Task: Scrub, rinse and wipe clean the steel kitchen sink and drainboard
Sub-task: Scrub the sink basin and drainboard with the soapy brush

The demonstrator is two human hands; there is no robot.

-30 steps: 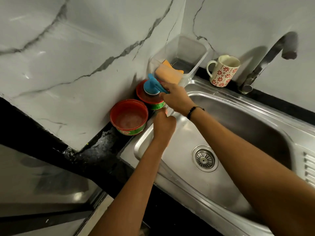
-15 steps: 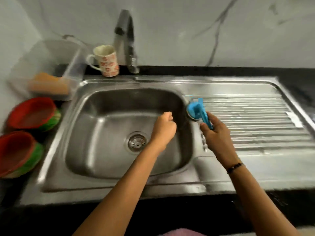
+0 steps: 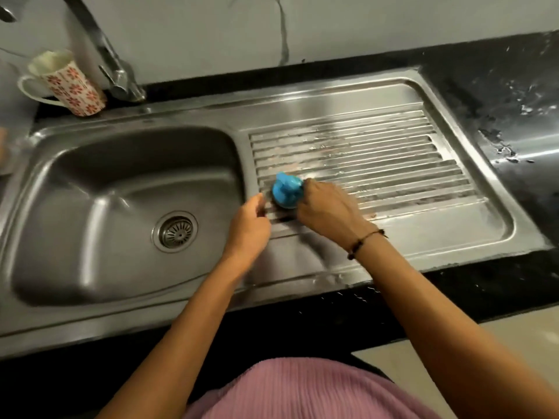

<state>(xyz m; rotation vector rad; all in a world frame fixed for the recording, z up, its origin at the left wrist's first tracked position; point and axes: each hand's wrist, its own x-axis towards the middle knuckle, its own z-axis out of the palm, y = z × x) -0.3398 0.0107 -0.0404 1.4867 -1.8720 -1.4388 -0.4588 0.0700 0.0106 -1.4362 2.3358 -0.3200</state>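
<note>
- Pale marble wall (image 3: pixel 393 22) behind, with one dark vein.
- Black stone countertop (image 3: pixel 514 95) at right, wet and glossy, reflecting light.
- Beige floor (image 3: pixel 453 352) at lower right.
- Flowered mug (image 3: pixel 69 86) beside chrome faucet (image 3: pixel 102 49).

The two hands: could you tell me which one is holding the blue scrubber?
The right hand, with the dark wrist band, grips the blue scrubber on the drainboard. The left hand holds nothing beside it.
</note>
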